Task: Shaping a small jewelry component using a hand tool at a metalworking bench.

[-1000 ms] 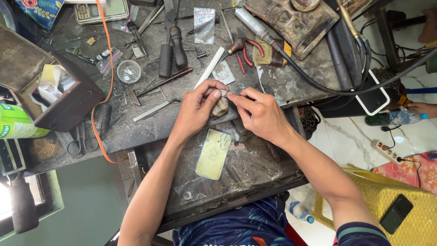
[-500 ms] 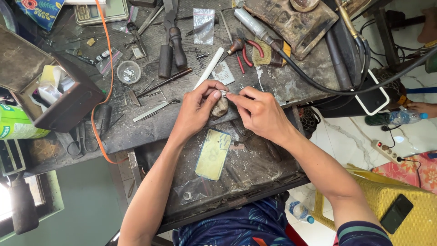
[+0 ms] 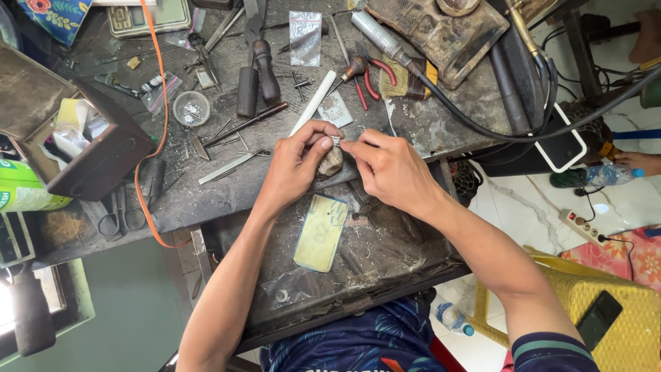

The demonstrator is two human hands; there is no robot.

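Both hands meet at the front edge of a grimy workbench [image 3: 206,193]. My left hand [image 3: 296,165] pinches a small silver ring-like piece [image 3: 336,140] between thumb and forefinger. My right hand [image 3: 389,169] touches the same piece from the right with its fingertips. Just under the fingers a worn wooden bench peg [image 3: 332,162] juts out. Below the hands a pull-out tray [image 3: 385,255] holds a pale yellow card [image 3: 321,233] and metal filings.
Pliers, files, tweezers [image 3: 231,165], a small round dish [image 3: 191,108] and a clear plastic bag [image 3: 305,36] litter the bench. A brown open box [image 3: 103,151] sits at left beside an orange cable [image 3: 164,117]. A torch hose [image 3: 468,117] runs right. A yellow woven stool [image 3: 585,303] with a phone stands at lower right.
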